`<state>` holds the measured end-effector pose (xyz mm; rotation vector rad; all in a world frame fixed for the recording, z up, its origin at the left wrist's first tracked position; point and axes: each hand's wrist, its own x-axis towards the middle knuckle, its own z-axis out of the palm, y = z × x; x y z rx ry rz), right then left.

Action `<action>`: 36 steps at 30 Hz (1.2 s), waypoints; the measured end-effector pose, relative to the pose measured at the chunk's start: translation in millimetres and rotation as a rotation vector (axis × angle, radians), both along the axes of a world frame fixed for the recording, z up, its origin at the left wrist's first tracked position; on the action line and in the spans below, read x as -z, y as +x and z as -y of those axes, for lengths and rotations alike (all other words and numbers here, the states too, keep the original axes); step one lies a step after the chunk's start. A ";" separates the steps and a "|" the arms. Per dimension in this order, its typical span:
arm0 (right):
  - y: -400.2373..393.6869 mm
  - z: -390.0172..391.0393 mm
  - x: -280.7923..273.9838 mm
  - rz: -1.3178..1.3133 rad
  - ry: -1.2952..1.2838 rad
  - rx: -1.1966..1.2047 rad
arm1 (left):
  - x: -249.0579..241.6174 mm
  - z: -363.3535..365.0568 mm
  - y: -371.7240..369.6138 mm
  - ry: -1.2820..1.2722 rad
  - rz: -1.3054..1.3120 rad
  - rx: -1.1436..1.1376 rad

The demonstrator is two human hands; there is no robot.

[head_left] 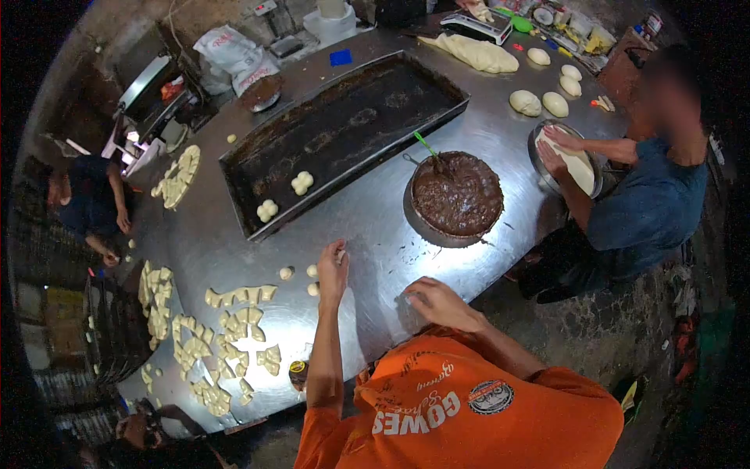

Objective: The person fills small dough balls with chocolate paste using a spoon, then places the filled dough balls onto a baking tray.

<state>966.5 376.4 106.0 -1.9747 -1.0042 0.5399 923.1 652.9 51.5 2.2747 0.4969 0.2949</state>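
My left hand (pixel 334 270) is over the metal table, its fingers pressed together with a small pale bit showing at the fingertips, too small to name. Just left of it lie small dough balls (pixel 286 273). My right hand (pixel 436 301) hovers near the table's front edge, fingers loosely bent and apart, with nothing visible in them. Beyond it stands a pot (pixel 416 211) of dark brown filling (pixel 457 191) with a green-handled utensil (pixel 426 144). Two clusters of dough balls (pixel 301 183) sit in the large dark baking tray (pixel 344 205).
Many cut dough pieces (pixel 242 324) cover the table's left side, near a small dark tin (pixel 298 374). At the right a person presses dough in a round pan (pixel 600 184). Larger dough lumps (pixel 525 102) and a scale (pixel 478 27) are behind. Another person (pixel 90 195) works at far left.
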 end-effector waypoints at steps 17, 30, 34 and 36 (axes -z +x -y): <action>42.7 -57.2 -76.9 -0.760 0.253 0.071 | -73.6 85.4 -39.8 -1.288 0.406 -0.221; 18.9 -27.9 -15.8 -1.578 0.623 0.248 | -77.1 112.1 -32.1 -1.053 0.368 -0.253; 26.6 -2.6 -24.7 -1.733 0.642 0.191 | -87.7 120.5 -31.6 -0.512 0.242 0.002; 37.5 7.4 -18.4 -1.669 0.585 0.199 | -93.8 121.9 -28.1 -0.215 0.218 0.105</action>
